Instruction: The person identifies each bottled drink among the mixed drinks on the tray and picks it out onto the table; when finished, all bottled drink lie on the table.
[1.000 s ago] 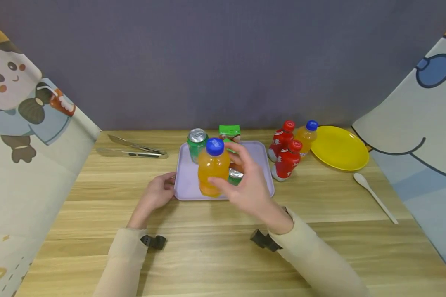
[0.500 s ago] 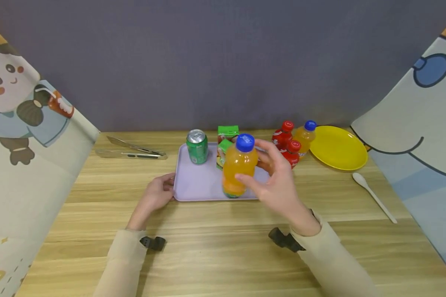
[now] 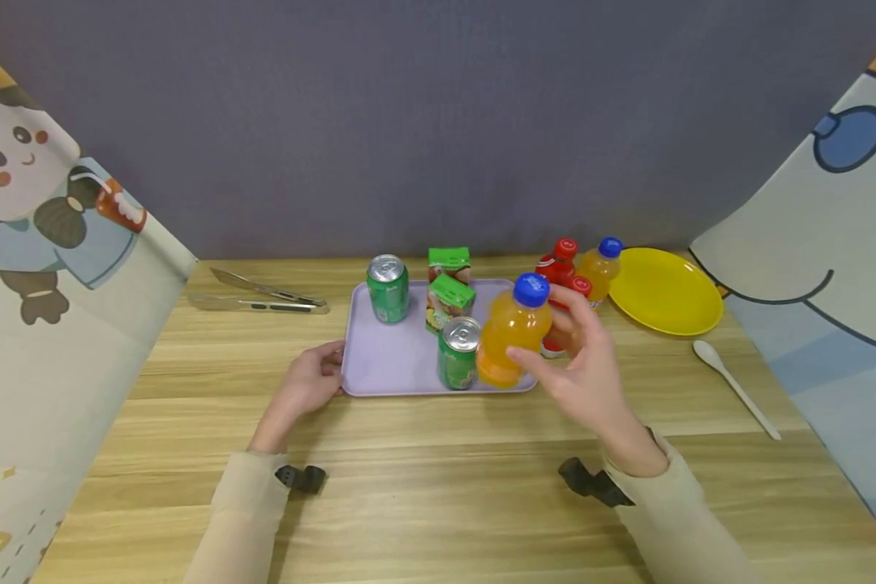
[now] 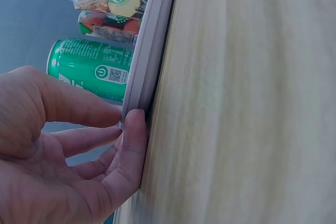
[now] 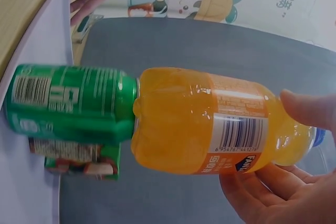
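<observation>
My right hand [image 3: 591, 377] grips an orange soda bottle [image 3: 507, 341] with a blue cap, thumb on one side and fingers on the other. It is raised over the right end of the lilac tray [image 3: 390, 365]. In the right wrist view the bottle's base [image 5: 157, 121] sits level with the top of a green can [image 5: 73, 100]. My left hand [image 3: 310, 381] pinches the tray's left rim between thumb and fingers, plain in the left wrist view. On the tray stand a front can [image 3: 457, 367], a back-left can [image 3: 388, 296] and two green-topped drink cartons [image 3: 450, 302].
Right of the tray stand two red-capped bottles [image 3: 565, 249], partly hidden by the held bottle and hand, and another orange bottle [image 3: 600, 264]. Beyond are a yellow plate [image 3: 664, 290] and a white spoon [image 3: 733, 388]. Metal tongs [image 3: 259, 298] lie at left. A grey wall rises behind.
My right hand has carried the orange soda bottle rightward across the tray, uncovering the front can and the cartons. The left hand stays at the tray's left rim.
</observation>
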`<state>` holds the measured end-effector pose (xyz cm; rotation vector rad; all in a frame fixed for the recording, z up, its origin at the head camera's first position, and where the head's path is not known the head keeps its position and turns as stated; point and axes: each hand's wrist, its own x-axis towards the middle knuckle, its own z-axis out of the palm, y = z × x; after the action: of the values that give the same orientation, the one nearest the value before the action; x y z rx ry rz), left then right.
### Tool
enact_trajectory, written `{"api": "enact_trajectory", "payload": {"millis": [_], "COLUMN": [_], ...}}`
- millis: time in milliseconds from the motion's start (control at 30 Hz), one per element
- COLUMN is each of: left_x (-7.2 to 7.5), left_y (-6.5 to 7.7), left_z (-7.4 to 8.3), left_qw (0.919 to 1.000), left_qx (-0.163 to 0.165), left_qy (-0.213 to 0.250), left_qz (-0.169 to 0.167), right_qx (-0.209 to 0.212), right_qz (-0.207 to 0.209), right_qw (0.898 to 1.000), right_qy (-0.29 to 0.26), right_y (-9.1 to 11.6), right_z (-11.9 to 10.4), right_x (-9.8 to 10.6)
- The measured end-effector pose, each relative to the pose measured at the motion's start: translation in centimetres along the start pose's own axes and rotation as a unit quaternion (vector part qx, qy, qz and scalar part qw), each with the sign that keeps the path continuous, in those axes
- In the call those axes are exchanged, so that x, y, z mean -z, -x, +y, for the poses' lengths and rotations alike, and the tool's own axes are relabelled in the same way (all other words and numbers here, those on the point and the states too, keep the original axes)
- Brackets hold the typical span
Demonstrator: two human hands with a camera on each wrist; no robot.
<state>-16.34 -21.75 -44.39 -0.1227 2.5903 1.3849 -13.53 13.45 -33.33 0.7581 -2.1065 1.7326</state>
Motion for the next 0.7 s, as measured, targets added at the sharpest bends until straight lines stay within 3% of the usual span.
{"api": "enact_trajectory", "payload": {"millis": [400,700], "left_x": [0.1,0.1], "left_y": [0.0,0.0], "left_z": [-0.1,0.0], "left_qw": [1.0,1.0], "left_qx": [0.002,0.003], "left_qy": [0.006,0.0], "left_qz": [0.001,-0.001], "right_qx": [0.04,-0.001], "right_qz": [0.038,0.056], "right_qw": [0.998,0.994], "right_qy": [0.017,0.096], "right_y": [0.6,1.6], "right_z": [0.2,0.7], "right_x": [3.8,5.8]}}
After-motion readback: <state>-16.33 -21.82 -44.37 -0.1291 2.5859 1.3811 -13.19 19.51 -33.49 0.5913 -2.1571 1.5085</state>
